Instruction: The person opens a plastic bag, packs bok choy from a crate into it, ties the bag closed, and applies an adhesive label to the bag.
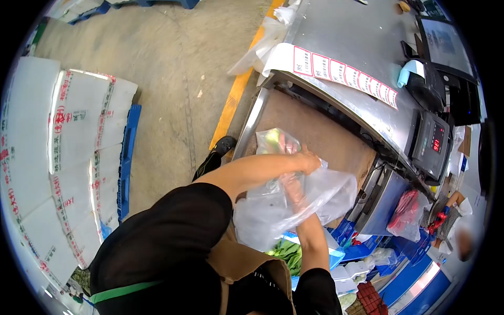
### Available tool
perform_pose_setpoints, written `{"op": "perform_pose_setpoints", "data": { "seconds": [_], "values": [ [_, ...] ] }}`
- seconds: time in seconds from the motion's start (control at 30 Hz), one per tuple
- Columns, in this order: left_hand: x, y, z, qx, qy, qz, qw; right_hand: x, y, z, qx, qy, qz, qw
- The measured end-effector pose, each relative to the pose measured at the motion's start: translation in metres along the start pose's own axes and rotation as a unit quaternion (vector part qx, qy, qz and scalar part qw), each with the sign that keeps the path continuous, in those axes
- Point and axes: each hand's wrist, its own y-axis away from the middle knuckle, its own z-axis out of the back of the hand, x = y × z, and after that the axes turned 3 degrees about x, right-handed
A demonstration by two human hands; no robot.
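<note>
My left hand (310,160) reaches in from the left, its fingers closed on a clear plastic bag (331,189). Beneath my left wrist, my right hand (290,182) comes up from below, with clear film over it and the forearm. My left forearm hides part of its fingers, so I cannot tell their grip. Just beyond my left forearm, a pale green and pinkish bundle (275,140) shows through the film, its kind unclear. Both hands are over a brown board surface (331,126) under the steel counter. Leafy greens (290,256) lie below the bag, close to my body.
A strip of printed labels (336,71) hangs over the edge of the steel counter (346,26). A scale display (433,139) and monitor (446,42) stand at right. White foam boxes (79,115) are stacked on a blue pallet (128,157). Another person (457,202) is at far right.
</note>
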Motion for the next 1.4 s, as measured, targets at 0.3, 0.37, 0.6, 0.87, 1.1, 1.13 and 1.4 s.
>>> {"op": "perform_pose_setpoints", "data": {
  "seconds": [0.3,0.37,0.6,0.87,1.1,1.13,1.4],
  "values": [
    [-0.048,0.003,-0.018,-0.02,0.239,-0.29,0.927,0.0,0.019,-0.024,-0.199,0.088,0.016,0.976],
    [-0.04,0.016,-0.011,0.008,0.215,-0.248,0.945,-0.017,0.018,-0.013,-0.1,0.015,0.057,0.993],
    [-0.056,0.127,-0.002,-0.36,0.256,-0.19,0.877,-0.04,0.006,0.028,0.034,-0.069,0.048,0.996],
    [-0.113,0.219,-0.051,-0.31,0.131,-0.086,0.938,0.029,0.093,0.061,-0.053,-0.224,-0.086,0.969],
    [-0.152,0.215,-0.057,-0.351,0.118,-0.114,0.922,0.023,0.389,0.035,-0.455,-0.189,-0.562,0.665],
    [-0.162,0.211,-0.059,-0.371,0.124,-0.145,0.909,0.006,0.435,0.001,-0.394,-0.098,-0.637,0.655],
    [-0.208,0.187,-0.09,-0.32,-0.041,-0.163,0.932,-0.049,0.584,-0.201,0.008,-0.028,-0.709,0.704]
  ]
}}
